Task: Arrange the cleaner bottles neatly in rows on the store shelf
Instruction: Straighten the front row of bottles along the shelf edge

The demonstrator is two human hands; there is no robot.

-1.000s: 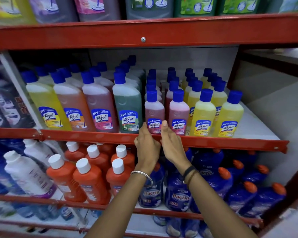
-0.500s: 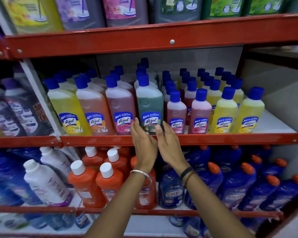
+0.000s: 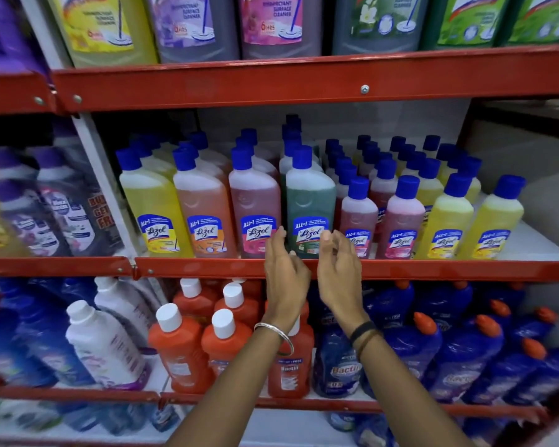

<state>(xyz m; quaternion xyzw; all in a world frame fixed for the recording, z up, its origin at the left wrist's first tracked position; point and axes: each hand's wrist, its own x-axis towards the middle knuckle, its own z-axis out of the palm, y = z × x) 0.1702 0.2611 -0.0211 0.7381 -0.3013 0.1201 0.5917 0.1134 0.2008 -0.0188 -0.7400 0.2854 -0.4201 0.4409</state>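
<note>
Both hands are raised in front of the middle shelf's red front rail (image 3: 433,269). The left hand (image 3: 283,272) has its fingers (image 3: 279,235) apart and extended upward, tips at the lower left edge of the green bottle (image 3: 309,204); contact cannot be confirmed. The right hand (image 3: 338,269) has its fingers loosely curled and apart, holding nothing, at the bottle's lower right edge.

The green bottle stands upright at the near edge of the shelf, 4th from the left in a front row of large bottles: yellow bottle (image 3: 152,204), orange bottle (image 3: 204,211), pink bottle (image 3: 255,204). Just right of it stand smaller bottles (2 pink, then 2 yellow), the nearest being the small pink bottle (image 3: 357,217). Further rows of blue-capped bottles extend behind toward the far wall.
</note>
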